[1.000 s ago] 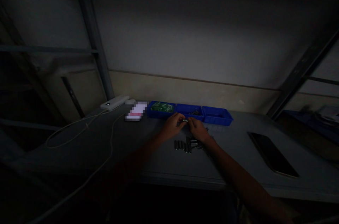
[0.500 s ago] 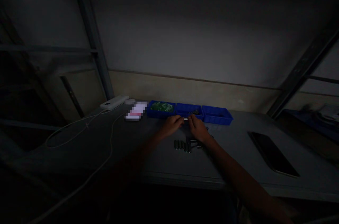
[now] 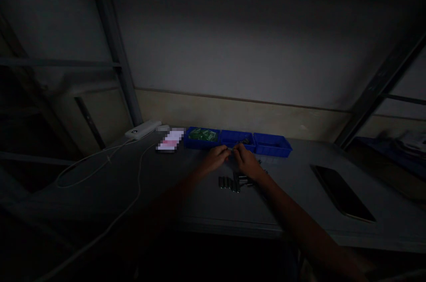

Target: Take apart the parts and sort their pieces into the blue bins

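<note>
A small, slim, pale piece (image 3: pixel 231 149) sits between the fingertips of the bare left hand (image 3: pixel 215 158) and the bare right hand (image 3: pixel 246 160), just in front of the middle blue plastic tray (image 3: pixel 237 135). Each grip looks closed in a pinch at one end of it, thumb against fingers; so little shows that its long axis can only be judged, seemingly running sideways from hand to hand, with both hands about equally near. Toward the person, on the smooth grey worktop (image 3: pixel 199 202), lie dark, glossy, metallic-looking cylinders (image 3: pixel 229 183), some side by side pointing toward the person, others crosswise; the right hand is nearer to them. The middle tray carries small dark parts (image 3: pixel 245 141), their shapes too dim to tell. To its left, a blue plastic tray (image 3: pixel 196 144) holds crinkled, shiny green packets (image 3: pixel 203 134); to its right stands another shallow blue plastic tray (image 3: pixel 273 152) with sloping walls.
</note>
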A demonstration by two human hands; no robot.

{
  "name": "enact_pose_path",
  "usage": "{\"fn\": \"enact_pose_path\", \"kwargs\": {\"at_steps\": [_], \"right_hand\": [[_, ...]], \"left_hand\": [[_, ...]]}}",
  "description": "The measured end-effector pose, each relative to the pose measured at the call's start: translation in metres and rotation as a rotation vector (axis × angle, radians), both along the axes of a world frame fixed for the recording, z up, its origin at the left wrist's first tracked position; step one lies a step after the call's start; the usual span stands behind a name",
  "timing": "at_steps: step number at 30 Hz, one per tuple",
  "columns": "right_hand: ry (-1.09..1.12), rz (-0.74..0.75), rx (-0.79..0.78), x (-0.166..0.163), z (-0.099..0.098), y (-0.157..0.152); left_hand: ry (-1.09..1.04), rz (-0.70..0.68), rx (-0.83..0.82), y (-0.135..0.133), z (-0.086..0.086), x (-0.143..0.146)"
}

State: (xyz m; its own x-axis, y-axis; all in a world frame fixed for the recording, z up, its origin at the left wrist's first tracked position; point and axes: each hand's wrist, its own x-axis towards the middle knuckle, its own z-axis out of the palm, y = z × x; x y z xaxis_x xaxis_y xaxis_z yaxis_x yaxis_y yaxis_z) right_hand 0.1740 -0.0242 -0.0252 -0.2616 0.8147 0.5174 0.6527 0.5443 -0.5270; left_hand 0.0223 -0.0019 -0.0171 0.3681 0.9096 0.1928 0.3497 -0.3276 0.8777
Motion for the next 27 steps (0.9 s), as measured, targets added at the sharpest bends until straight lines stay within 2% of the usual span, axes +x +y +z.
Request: {"fn": "enact_pose_path", "kwargs": {"at_steps": [12, 18, 21, 23, 27], "right_hand": [[-0.045, 0.075, 0.005, -0.001, 0.003, -0.004], [-0.015, 0.086, 0.042, -0.005, 0.006, -0.007], [0.103, 0.042, 0.021, -0.008, 0.01, -0.008], [0.15, -0.008, -0.051, -0.009, 0.012, -0.009], [0.126, 0.01, -0.2, -0.01, 0.014, -0.01]], "left_hand": [[-0.108, -0.049, -0.133, -0.002, 0.004, -0.001], [-0.1, -0.072, -0.281, 0.001, 0.001, 0.0], [-0.094, -0.063, -0.153, -0.002, 0.004, -0.001], [-0.051, -0.047, -0.023, -0.006, 0.008, -0.003], [0.062, -0.03, 0.177, -0.015, 0.013, -0.004]]}}
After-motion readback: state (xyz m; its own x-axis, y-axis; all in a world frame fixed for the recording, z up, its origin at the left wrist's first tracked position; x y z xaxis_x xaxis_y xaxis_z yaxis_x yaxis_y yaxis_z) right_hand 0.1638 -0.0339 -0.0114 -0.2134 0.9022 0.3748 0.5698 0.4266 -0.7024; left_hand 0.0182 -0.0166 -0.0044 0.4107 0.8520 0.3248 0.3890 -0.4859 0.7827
